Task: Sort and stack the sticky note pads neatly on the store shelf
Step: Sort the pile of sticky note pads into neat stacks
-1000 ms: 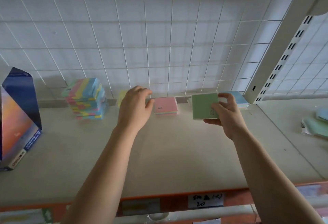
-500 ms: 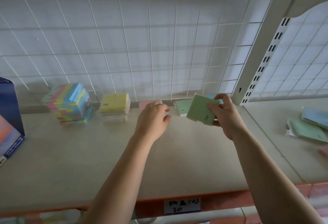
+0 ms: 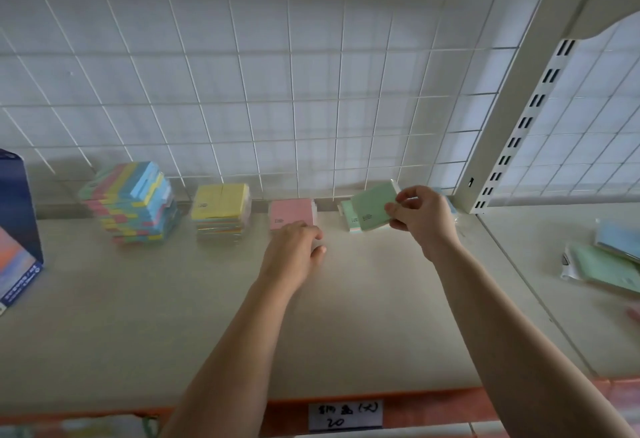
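Note:
My right hand (image 3: pixel 420 217) pinches a green sticky note pad (image 3: pixel 374 207) by its right edge and holds it tilted just above another green pad (image 3: pixel 347 221) lying at the back of the shelf (image 3: pixel 363 316). A blue pad (image 3: pixel 449 204) peeks out behind that hand. My left hand (image 3: pixel 296 250) has its fingers curled against the front edge of the pink pad stack (image 3: pixel 291 212); its fingertips are hidden, so a grip cannot be made out.
A tall multicolour pad stack (image 3: pixel 131 202) and a yellow-topped stack (image 3: pixel 221 209) stand to the left. A blue box (image 3: pixel 17 229) is at the far left. A slotted upright post (image 3: pixel 502 132) divides off the right bay, where green and blue pads (image 3: pixel 609 264) lie loose.
My left hand went from the yellow stack to the pink pad, then drew back to its front edge. My right hand tilted the green pad and brought it over the green pad on the shelf.

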A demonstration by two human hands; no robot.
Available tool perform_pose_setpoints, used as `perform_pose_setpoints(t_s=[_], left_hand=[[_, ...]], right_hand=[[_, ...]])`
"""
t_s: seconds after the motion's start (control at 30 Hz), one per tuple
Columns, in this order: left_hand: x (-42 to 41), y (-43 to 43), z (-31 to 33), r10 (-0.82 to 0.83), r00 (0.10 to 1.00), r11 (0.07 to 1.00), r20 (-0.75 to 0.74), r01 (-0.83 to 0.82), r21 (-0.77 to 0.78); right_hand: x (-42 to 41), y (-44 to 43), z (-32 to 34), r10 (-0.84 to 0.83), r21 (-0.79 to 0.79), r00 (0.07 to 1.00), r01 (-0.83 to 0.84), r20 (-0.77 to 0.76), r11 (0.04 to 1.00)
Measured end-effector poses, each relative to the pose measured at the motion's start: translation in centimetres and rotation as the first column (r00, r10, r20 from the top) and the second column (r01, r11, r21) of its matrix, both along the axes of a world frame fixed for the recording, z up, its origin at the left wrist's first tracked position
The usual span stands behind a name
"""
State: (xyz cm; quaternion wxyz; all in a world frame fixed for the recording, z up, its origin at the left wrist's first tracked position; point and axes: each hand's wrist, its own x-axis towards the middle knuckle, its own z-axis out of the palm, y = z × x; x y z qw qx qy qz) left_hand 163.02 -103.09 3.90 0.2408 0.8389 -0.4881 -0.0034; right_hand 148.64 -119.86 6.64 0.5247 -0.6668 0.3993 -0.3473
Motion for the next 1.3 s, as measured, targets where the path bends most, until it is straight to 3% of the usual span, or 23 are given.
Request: perform_pose_setpoints(t_s=[0.17, 0.33, 0.6, 0.9, 1.3], left_hand=[[0.6, 0.3, -0.1, 0.014, 0.999, 0.998, -0.044, -0.017, -0.055], [0.7, 0.2, -0.3, -0.003, 0.999, 0.998, -0.045, 0.000, -0.063], [1.0, 0.2, -0.6, 0.002, 0.999, 0.998, -0.041, -0.005, -0.068], [1.0, 0.2, -0.5, 0.013, 0.999, 0.998, -0.036, -0.015, -0.065], [1.0, 0.2, -0.3, 0.022, 0.999, 0.998, -0.035, -0.024, -0.062]], right_hand=[[1.6, 0.1, -0.6, -0.047, -0.118, 0.987, 0.029, -0.152, 0.993], [2.1, 0.2, -1.3, -0.129, -0.365, 0.945, 0.012, -0.300, 0.931], [1.9, 0.0, -2.8, -0.201, -0.547, 0.890, -0.063, -0.409, 0.835], [1.5, 1.1, -3.4, -0.145, -0.515, 0.869, -0.140, -0.474, 0.846], [1.8, 0.7, -4.1, -0.146, -0.510, 0.878, -0.123, -0.456, 0.851]])
